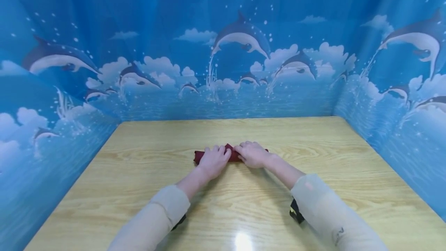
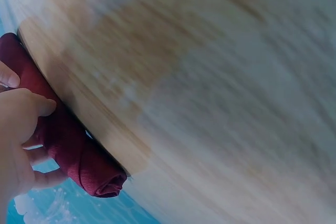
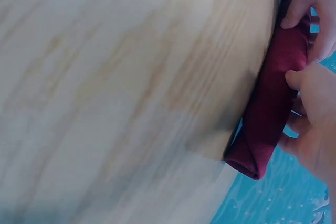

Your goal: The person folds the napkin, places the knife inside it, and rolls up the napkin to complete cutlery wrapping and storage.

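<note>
A dark red cloth, rolled into a tube, lies crosswise on the table. My left hand holds the roll left of its middle, and my right hand grips it just to the right. In the left wrist view the thumb presses the near side of the cloth while the fingers reach round the far side. The right wrist view shows the same hold by my right hand on the roll. Spiral layers show at the roll's left end; the hands hide parts of its length.
The light wood-grain table spreads out around the roll. Behind it and along both sides hangs a blue curtain printed with dolphins and clouds. A bright light reflection lies near the table's front.
</note>
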The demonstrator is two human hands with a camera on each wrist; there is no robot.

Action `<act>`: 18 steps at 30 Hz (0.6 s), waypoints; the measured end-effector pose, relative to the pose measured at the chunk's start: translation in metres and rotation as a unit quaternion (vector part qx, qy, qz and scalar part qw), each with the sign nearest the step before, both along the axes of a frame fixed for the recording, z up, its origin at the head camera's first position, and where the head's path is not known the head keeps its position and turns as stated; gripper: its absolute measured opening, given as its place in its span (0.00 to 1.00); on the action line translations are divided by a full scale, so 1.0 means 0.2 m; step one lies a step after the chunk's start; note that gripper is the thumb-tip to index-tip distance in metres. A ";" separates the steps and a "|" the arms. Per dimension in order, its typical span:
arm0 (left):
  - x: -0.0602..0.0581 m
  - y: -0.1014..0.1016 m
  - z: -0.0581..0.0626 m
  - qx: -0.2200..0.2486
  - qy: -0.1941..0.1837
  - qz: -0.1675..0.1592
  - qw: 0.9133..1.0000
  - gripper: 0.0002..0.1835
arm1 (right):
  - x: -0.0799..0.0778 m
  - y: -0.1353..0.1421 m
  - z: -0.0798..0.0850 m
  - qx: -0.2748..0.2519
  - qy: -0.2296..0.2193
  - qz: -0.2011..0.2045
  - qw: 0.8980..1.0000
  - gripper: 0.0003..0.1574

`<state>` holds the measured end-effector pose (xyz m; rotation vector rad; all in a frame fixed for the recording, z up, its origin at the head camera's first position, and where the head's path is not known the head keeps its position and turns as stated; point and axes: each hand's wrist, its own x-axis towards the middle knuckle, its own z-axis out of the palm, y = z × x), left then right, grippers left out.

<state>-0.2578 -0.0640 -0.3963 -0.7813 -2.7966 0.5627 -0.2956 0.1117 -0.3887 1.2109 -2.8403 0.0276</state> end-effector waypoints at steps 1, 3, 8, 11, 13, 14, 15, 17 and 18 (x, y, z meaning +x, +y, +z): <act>0.00 0.00 0.00 0.002 0.001 0.001 1.000 0.16 | 0.00 0.00 0.00 0.002 0.007 0.001 1.000 0.19; -0.01 0.00 -0.01 0.009 -0.001 0.003 1.000 0.17 | 0.01 0.00 -0.01 0.007 0.022 0.001 1.000 0.19; -0.03 0.01 -0.01 0.026 -0.019 0.015 0.999 0.19 | 0.03 0.01 -0.02 0.032 0.084 0.010 0.996 0.24; -0.05 0.01 0.00 0.037 -0.039 0.029 0.998 0.21 | 0.04 0.01 -0.03 0.041 0.131 0.019 0.990 0.28; -0.06 0.01 0.01 0.042 -0.052 0.035 0.997 0.22 | 0.04 0.02 -0.03 0.044 0.155 0.021 0.987 0.29; -0.06 0.01 0.01 0.045 -0.057 0.035 0.997 0.22 | 0.04 0.02 -0.04 0.046 0.164 0.020 0.985 0.29; -0.07 0.02 0.01 0.045 -0.061 0.034 0.997 0.22 | 0.04 0.02 -0.04 0.048 0.170 0.019 0.984 0.29; -0.08 0.02 0.02 0.051 -0.070 0.032 0.996 0.20 | 0.04 0.02 -0.05 0.051 0.178 0.015 0.983 0.27; -0.09 0.02 0.03 0.054 -0.076 0.032 0.995 0.20 | 0.04 0.01 -0.05 0.052 0.181 0.014 0.982 0.26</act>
